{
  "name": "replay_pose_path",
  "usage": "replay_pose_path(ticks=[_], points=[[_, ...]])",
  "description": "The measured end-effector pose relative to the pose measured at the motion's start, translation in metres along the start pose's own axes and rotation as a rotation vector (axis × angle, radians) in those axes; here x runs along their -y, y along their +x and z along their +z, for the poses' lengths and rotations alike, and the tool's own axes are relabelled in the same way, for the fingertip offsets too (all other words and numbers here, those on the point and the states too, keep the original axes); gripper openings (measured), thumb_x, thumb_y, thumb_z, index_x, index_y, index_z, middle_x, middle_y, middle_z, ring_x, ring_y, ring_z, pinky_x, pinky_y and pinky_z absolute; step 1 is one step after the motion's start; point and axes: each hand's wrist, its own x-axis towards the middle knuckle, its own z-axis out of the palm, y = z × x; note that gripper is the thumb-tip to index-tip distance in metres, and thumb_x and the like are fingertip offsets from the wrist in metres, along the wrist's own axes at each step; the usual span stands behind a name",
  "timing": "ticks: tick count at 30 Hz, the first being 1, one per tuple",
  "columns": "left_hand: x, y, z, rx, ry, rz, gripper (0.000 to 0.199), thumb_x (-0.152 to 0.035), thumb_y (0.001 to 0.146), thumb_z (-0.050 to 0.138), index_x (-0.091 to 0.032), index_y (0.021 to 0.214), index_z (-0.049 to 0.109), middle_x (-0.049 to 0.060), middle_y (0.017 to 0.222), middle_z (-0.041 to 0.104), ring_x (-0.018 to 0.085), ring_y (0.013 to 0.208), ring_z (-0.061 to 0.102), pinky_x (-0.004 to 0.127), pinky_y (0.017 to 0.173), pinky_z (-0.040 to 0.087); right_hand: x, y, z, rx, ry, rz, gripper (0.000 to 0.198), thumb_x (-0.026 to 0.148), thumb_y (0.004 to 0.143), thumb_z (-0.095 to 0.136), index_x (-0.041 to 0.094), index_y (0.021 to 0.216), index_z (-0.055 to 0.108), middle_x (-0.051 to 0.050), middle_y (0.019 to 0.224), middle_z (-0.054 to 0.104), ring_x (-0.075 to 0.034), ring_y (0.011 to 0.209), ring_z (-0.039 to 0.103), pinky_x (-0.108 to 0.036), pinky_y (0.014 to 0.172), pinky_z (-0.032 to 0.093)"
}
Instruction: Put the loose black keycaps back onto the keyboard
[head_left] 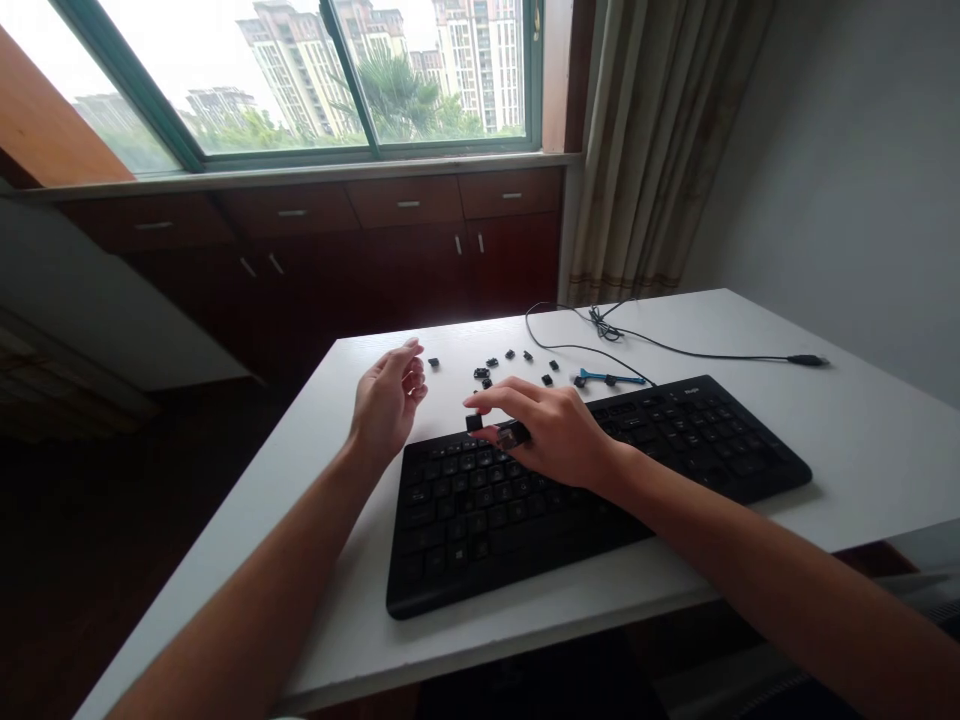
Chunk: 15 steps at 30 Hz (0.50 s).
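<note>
A black keyboard lies on the white table, slightly turned. Above its upper left part, my right hand pinches a small black keycap between thumb and forefinger. Another dark piece shows beneath those fingers; I cannot tell what it is. My left hand rests left of the keyboard's top corner with its fingers curled in and the thumb against them. Anything inside that hand is hidden. Several loose black keycaps are scattered behind the keyboard, one of them just right of my left fingertips.
A blue tool lies behind the keyboard among loose keycaps. The black cable loops across the back of the white table and ends in a plug. Beyond stand wooden cabinets, a window and a curtain.
</note>
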Motion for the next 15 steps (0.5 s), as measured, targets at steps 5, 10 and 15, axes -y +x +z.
replay_pose_path(ticks=[5, 10, 15], points=[[0.004, -0.006, 0.006, 0.044, -0.011, -0.021, 0.027, -0.041, 0.074, 0.073, -0.017, 0.084, 0.064, -0.004, 0.068, 0.049, 0.008, 0.055, 0.041, 0.023, 0.051, 0.033, 0.001, -0.001, 0.0, 0.003, 0.014, 0.011, 0.024, 0.031, 0.097, 0.06, 0.022, 0.119, 0.062, -0.004, 0.112, 0.072, -0.014, 0.087, 0.07, -0.025, 0.074, 0.051], [0.003, -0.005, 0.005, 0.059, -0.048, -0.034, 0.027, -0.04, 0.074, 0.076, -0.017, 0.083, 0.066, -0.004, 0.069, 0.049, 0.007, 0.055, 0.041, 0.022, 0.051, 0.034, 0.0, 0.0, 0.0, 0.04, 0.018, -0.011, 0.016, 0.027, 0.097, 0.059, 0.022, 0.109, 0.067, -0.003, 0.111, 0.073, -0.013, 0.087, 0.07, -0.023, 0.071, 0.051], [0.003, -0.004, 0.005, 0.055, -0.049, -0.043, 0.024, -0.038, 0.074, 0.076, -0.018, 0.081, 0.066, -0.003, 0.069, 0.049, 0.007, 0.056, 0.042, 0.021, 0.051, 0.035, -0.004, 0.003, -0.021, 0.165, 0.084, -0.058, 0.01, 0.018, 0.091, 0.064, 0.022, 0.099, 0.069, -0.001, 0.109, 0.074, -0.014, 0.09, 0.07, -0.023, 0.072, 0.052]])
